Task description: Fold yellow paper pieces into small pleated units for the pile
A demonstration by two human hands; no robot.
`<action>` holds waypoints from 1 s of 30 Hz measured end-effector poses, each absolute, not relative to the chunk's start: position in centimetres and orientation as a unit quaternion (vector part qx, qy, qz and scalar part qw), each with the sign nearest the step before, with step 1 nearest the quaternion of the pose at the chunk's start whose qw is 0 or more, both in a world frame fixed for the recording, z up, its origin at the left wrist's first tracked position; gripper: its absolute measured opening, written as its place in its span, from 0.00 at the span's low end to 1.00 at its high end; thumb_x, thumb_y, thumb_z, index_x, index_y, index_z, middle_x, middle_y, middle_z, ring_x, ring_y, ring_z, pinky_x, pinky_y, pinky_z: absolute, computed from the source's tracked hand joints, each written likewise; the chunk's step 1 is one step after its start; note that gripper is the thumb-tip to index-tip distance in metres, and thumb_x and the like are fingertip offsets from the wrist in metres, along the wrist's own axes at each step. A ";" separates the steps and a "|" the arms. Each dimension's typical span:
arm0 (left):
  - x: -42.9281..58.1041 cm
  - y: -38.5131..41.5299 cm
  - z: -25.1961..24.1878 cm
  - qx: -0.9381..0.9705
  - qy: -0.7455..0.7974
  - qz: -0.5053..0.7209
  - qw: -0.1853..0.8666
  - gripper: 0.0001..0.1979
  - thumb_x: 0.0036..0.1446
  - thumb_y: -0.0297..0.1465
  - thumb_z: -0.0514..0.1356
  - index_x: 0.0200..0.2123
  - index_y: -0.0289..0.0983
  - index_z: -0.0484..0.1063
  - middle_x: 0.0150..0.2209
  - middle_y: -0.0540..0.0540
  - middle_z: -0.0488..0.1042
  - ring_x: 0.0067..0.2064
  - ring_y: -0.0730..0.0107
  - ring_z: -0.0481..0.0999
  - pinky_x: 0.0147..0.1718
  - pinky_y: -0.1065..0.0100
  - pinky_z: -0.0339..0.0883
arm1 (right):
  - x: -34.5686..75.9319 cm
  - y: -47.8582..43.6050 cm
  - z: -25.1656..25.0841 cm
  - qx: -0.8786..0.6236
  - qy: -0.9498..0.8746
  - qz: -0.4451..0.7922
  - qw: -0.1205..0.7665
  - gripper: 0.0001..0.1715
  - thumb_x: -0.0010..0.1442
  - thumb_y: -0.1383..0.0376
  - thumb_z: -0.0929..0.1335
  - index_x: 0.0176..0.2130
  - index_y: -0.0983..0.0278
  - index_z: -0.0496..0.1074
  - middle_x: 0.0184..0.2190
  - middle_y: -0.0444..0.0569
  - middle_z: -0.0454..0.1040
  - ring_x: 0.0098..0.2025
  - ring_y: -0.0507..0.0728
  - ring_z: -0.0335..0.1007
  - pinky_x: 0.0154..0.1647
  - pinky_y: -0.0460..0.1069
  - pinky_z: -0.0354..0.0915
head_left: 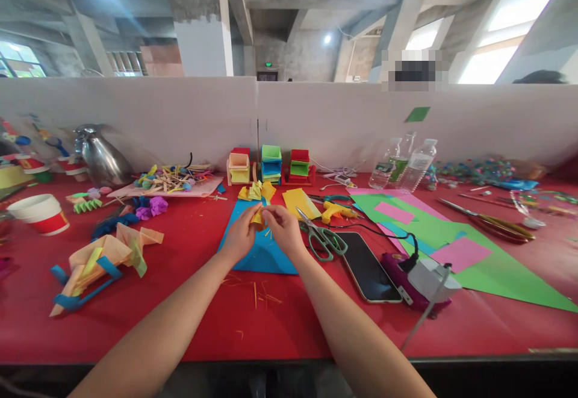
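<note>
A small folded piece of yellow paper (257, 218) is pinched between the fingertips of my left hand (239, 235). My right hand (285, 229) meets it from the other side, its bent fingers closed at the paper's edge. Both hands are above a sheet of blue paper (259, 261) on the red table. Just behind them lie crumpled yellow paper pieces (255, 191) and a flat yellow sheet (300, 201). Grey-green handled scissors (326, 242) rest open to the right of my right hand.
A phone (368, 268), a purple device (401, 277) and a yellow glue gun (336, 211) lie to the right, beside green paper (506, 265). Small paper boxes (271, 160) stand at the back. Left are a folded paper model (97, 259), a paper cup (40, 212) and a metal jug (102, 160).
</note>
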State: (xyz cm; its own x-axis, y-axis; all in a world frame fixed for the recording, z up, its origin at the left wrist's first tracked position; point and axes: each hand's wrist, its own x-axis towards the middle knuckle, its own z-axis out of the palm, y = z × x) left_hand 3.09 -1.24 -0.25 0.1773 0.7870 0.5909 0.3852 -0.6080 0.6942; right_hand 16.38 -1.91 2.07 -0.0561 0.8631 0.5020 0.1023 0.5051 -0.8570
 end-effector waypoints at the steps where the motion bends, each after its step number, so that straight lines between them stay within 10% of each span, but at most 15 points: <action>1: 3.2 -1.4 -0.2 0.748 0.390 0.501 0.192 0.25 0.52 0.20 0.48 0.54 0.38 0.61 0.57 0.44 0.63 0.58 0.64 0.60 0.57 0.61 0.53 | 16.3 -1.7 2.0 -0.379 -0.631 0.340 0.585 0.11 0.53 0.59 0.65 0.33 0.65 0.71 0.28 0.47 0.71 0.28 0.53 0.67 0.29 0.47 0.64; 30: 3.0 -1.7 0.1 0.837 0.343 0.420 0.079 0.34 0.48 0.15 0.45 0.59 0.40 0.54 0.61 0.47 0.55 0.61 0.65 0.54 0.59 0.58 0.50 | 18.3 -0.7 2.6 -0.392 -0.513 0.531 0.548 0.10 0.39 0.61 0.72 0.21 0.66 0.71 0.17 0.41 0.70 0.22 0.48 0.65 0.26 0.45 0.61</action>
State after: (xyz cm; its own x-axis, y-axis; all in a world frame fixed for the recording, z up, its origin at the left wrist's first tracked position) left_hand 3.00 -1.72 0.11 0.4121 0.6398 0.6487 0.5067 -0.7527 0.4205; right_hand 18.30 -0.73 2.59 -0.0916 0.9850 0.1464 -0.1804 0.1281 -0.9752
